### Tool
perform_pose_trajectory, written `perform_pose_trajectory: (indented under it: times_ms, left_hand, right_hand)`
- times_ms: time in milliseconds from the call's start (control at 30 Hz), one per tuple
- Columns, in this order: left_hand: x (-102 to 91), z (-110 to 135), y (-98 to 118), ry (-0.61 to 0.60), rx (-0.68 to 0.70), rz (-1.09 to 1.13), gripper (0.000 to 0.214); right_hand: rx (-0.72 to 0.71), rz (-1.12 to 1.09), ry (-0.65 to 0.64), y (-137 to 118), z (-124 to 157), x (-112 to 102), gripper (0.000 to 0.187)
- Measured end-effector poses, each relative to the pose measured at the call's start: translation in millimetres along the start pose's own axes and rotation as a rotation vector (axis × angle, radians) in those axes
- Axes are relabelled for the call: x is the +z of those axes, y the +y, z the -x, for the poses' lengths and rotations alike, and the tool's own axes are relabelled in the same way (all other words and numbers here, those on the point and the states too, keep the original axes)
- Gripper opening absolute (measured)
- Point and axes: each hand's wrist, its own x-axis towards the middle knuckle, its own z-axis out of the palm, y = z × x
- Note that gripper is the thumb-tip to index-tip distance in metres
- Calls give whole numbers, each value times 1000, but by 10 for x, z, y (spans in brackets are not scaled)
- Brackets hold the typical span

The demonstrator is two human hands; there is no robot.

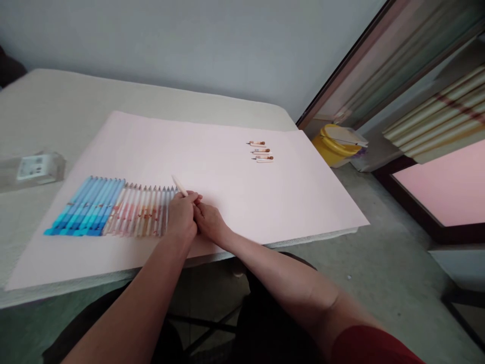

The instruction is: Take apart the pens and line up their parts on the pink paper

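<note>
Head view, single frame. Both hands meet at the near middle of the desk (45, 101), over a pink sheet (212, 167) that covers most of its top. Left hand (182, 217): fingers (194, 197) clenched around the lower end of a pale pen (179, 185). The free end of the pen sticks out above the hand and slants up and to the left, clear of the sheet. Right hand (210, 222): pressed against the left hand, knuckles up, fingers curled toward the pen. Whether they grasp the pen or only touch the other hand cannot be told, since the contact is hidden. A red sleeve (375, 346) shows on the right upper arm. Just left of the left hand a row of pens lies side by side on the sheet, tips pointing away. The clear pens (144, 210) with pinkish insides are nearest the hand, the last one just beside or under it. The blue pens (85, 207) make up the far left of the row. Toward the far right of the sheet, well apart from the hands, lie several small pen parts (261, 150), stacked in a short column, detail too small to read. On the bare desk, left of the sheet, is a clear plastic box (38, 169). On the floor (379, 263) beyond the right corner of the desk stands a yellow bucket (333, 146).
</note>
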Motion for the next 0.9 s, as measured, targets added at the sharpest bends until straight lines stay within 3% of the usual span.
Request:
perform_pose_trajectory:
  times_ms: [533, 900]
  left_hand:
    - [-31, -13, -2, -26, 14, -18, 14]
    - [-24, 31, 67, -38, -4, -16, 19]
  right_hand:
    - [-86, 43, 1, 23, 12, 15, 45]
    - [-104, -59, 32, -10, 55, -38, 47]
